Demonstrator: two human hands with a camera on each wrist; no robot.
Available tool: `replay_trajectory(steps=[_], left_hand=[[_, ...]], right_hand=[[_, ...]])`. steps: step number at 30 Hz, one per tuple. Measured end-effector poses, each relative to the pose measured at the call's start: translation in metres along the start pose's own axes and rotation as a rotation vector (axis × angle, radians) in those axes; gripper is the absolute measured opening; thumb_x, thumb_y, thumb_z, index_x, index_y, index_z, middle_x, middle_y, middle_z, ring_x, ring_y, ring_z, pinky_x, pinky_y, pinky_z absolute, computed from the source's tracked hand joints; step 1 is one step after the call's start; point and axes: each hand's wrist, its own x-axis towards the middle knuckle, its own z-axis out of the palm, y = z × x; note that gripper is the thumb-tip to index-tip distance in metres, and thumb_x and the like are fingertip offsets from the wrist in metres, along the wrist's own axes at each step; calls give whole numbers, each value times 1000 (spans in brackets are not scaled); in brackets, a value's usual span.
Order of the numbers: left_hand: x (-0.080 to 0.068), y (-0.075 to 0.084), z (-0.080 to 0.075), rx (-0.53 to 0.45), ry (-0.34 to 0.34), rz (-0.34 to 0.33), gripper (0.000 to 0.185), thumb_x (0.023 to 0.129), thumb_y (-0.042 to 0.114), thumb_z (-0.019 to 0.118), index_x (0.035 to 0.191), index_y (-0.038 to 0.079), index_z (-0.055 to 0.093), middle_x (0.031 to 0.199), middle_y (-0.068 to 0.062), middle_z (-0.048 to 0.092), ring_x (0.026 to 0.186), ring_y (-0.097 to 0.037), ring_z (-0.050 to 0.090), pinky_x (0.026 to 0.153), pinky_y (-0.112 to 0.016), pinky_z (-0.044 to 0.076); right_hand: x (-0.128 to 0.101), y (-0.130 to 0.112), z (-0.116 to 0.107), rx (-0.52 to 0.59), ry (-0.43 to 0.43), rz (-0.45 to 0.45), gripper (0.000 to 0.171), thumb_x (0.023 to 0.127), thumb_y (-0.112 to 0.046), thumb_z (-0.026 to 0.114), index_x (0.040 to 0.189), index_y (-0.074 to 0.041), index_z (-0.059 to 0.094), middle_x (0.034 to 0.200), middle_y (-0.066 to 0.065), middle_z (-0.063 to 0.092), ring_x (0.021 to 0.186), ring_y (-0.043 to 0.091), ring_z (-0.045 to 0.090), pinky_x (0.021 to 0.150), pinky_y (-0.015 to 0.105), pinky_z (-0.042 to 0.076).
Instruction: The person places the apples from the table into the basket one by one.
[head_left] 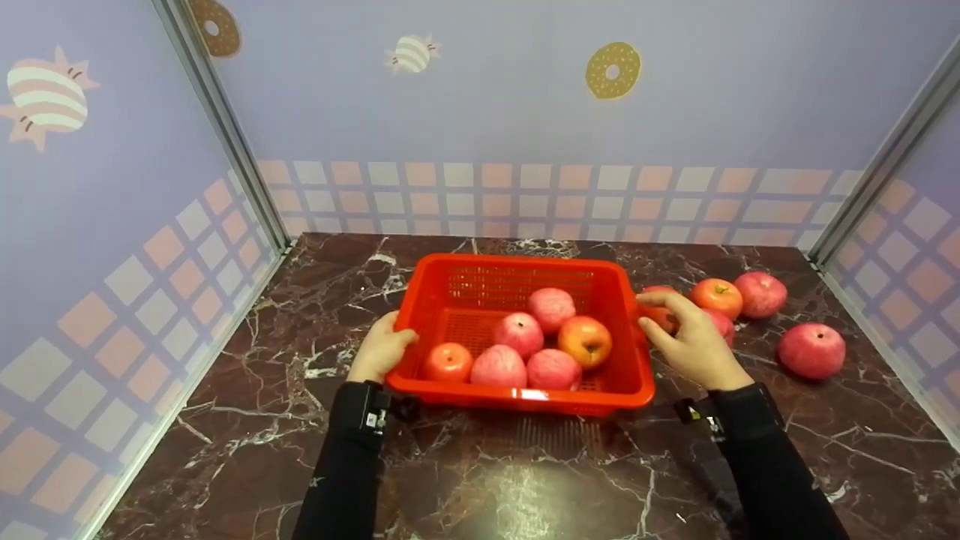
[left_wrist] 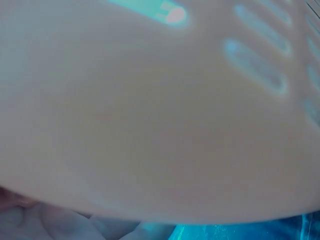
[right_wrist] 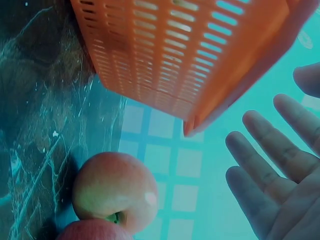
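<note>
Now my left hand [head_left: 382, 349] grips the left rim of the red basket [head_left: 517, 397] at frame centre, six apples inside. My right hand [head_left: 694, 341] hovers spread, holding nothing, over an apple [head_left: 660, 315] just right of the basket. I judge I'm mid-loading; next comes closing round that apple.

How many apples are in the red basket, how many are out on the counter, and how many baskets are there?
Apples in the red basket: 6
Apples out on the marble counter: 5
Red baskets: 1
Total: 12 things
</note>
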Motion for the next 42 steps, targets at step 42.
replay_trajectory(steps=[42], left_hand=[[0,0,-2,-4,-1,-3,43,87,0,52,129,-7,54,117,-24,64,97,-25,63,80,-32,53]], right_hand=[[-6,27,-55,22,56,197,35,102,-22,62,130,-2,64,130,23,66,99,-22,54,82,-1,43]])
